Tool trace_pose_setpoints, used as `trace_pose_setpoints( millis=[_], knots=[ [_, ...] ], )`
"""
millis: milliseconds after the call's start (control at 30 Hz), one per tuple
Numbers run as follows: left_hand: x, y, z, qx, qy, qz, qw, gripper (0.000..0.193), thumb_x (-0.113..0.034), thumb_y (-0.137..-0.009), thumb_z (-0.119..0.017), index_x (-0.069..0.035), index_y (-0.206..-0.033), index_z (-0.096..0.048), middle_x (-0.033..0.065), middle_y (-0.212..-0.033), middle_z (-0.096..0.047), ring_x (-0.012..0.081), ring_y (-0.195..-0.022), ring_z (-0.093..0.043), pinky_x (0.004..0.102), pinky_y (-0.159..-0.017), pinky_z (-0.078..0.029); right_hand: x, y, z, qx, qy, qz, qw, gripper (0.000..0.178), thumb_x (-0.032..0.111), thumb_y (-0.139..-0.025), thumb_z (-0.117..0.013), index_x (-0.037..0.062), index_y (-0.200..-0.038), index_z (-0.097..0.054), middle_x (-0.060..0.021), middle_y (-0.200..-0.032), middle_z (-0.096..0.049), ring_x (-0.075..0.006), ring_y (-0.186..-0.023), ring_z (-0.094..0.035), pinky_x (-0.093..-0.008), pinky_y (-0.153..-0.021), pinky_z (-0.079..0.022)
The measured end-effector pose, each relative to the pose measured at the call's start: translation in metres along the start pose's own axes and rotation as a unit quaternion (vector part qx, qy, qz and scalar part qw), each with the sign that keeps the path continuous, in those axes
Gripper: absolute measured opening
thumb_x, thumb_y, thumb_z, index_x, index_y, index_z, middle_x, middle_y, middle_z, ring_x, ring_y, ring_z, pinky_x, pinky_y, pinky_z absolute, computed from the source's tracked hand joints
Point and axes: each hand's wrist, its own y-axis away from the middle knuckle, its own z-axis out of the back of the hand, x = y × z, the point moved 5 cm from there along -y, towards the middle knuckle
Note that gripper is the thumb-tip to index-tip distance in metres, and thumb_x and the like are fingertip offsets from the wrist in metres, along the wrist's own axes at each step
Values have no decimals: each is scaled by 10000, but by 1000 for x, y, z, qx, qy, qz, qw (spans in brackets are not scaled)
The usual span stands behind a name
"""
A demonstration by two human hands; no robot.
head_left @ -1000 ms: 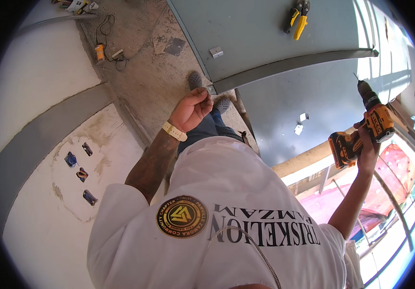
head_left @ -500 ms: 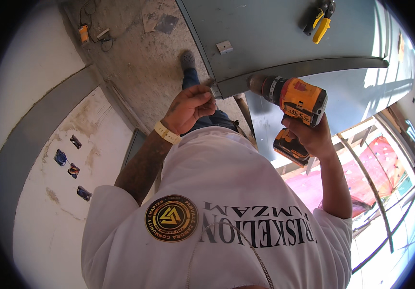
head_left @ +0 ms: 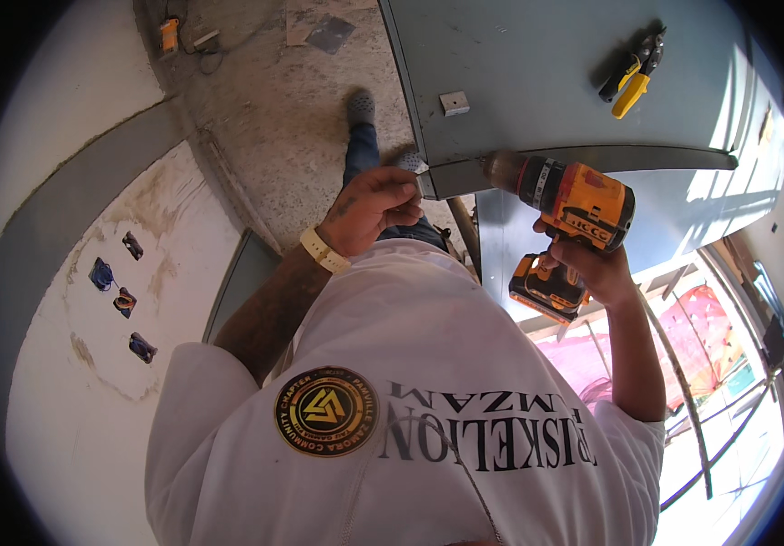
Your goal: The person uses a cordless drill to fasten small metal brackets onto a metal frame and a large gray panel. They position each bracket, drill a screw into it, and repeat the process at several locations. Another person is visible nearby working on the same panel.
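My right hand (head_left: pixel 592 264) grips an orange and black cordless drill (head_left: pixel 587 205) by its handle, with the battery at the bottom. The drill's chuck points left and overlaps a long grey metal strip (head_left: pixel 592 162) along the near edge of a grey-blue panel (head_left: pixel 537 73). I cannot tell whether its tip touches the strip. Beside the strip's left end, my left hand (head_left: pixel 375 211) has its fingers curled and thumb pressed in. Whatever sits between those fingertips, if anything, is hidden or too small to make out.
Yellow and black snips (head_left: pixel 633 77) and a small pale block (head_left: pixel 454 103) lie on the panel. An orange device (head_left: pixel 169 35) with a cable lies on the floor at far left. Several wall boxes with wires (head_left: pixel 101 275) are at left. A foot (head_left: pixel 361 107) shows beyond my left hand.
The whole view has shifted slightly, so the panel and snips appear lower and further right. Both hands keep nearly the same position at the strip, the drill still in my right hand.
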Motion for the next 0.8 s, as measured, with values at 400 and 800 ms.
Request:
trace_pose_setpoints(
  millis=[400, 800],
  knots=[
    [1, 2, 4, -6, -2, -4, 1000, 121, -93, -1038, -600, -25, -1111, -669, 69, -963, -696, 175, -875, -705, 307, -805, -611, 15, -7, -13, 22, 0, -17, 1000, 468, -20, -809, -655, -39, -1269, -569, -160, -1152, -713, -177, -862, -714, -320, -783, -625],
    [3, 1, 2, -29, 6, -1, 1000, 220, -58, -1026, -600, -26, -1236, -656, 103, -969, -731, 196, -893, -732, 328, -800, -634, 48, -36, 5, 92, 122, -92, 984, 538, 13, -785, -719, -36, -1292, -546, -143, -1096, -738, -166, -856, -711, -338, -748, -621]
  ],
)
